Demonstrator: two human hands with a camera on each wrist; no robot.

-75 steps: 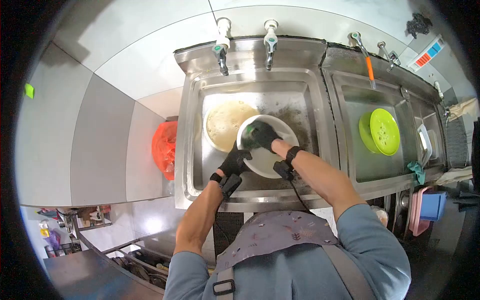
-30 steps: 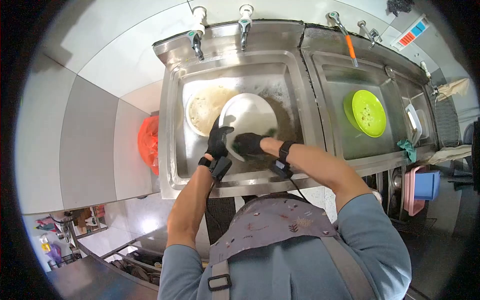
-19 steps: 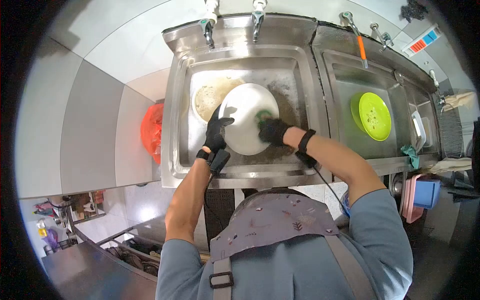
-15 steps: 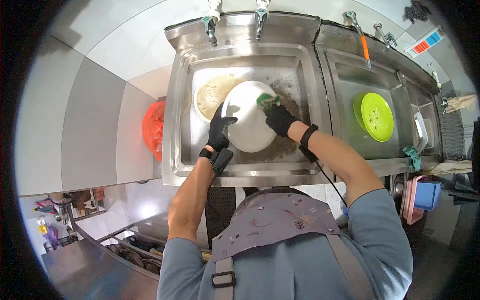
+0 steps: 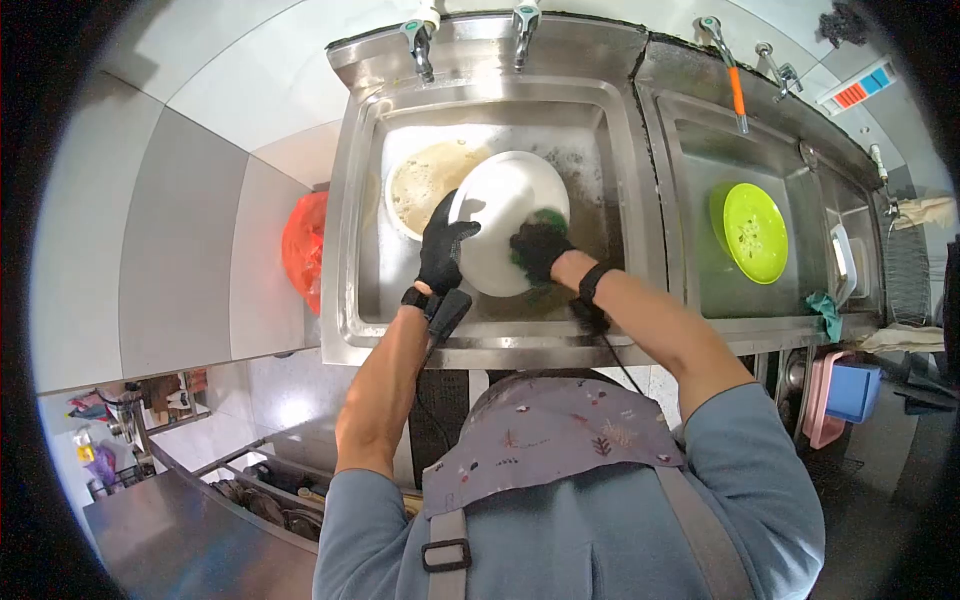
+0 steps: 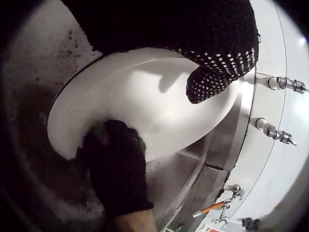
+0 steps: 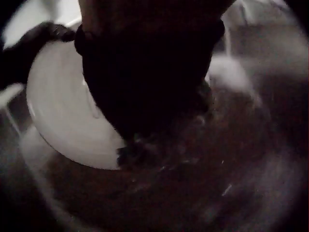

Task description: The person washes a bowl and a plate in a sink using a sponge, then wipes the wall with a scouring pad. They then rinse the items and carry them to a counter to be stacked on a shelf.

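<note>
A large white bowl [image 5: 512, 180] is held tilted over the left sink [image 5: 345, 265], its broad smooth face towards me. My left hand [image 5: 441, 250], in a black glove, grips its left rim; in the left wrist view the dotted thumb [image 6: 207, 86] lies over the face. My right hand [image 5: 541, 248], also gloved in black, holds a green scouring pad [image 5: 549, 217] against the right part of the bowl. Most of the pad is hidden under the fingers, and the right wrist view is dark and blurred. Behind the bowl, another white bowl [image 5: 420, 185] contains cloudy, foamy liquid.
Two taps [image 5: 419, 50] stand over the left sink, which has dark, sudsy water in it. Lime-green bowls [image 5: 760, 235] sit in the right sink, under a tap with an orange hose [image 5: 737, 92]. A red bag [image 5: 304, 250] is beyond the left edge.
The bowl has turned its face towards me since the earliest frame. My right hand has swept the pad around it, most recently down and left; my left hand keeps its grip.
</note>
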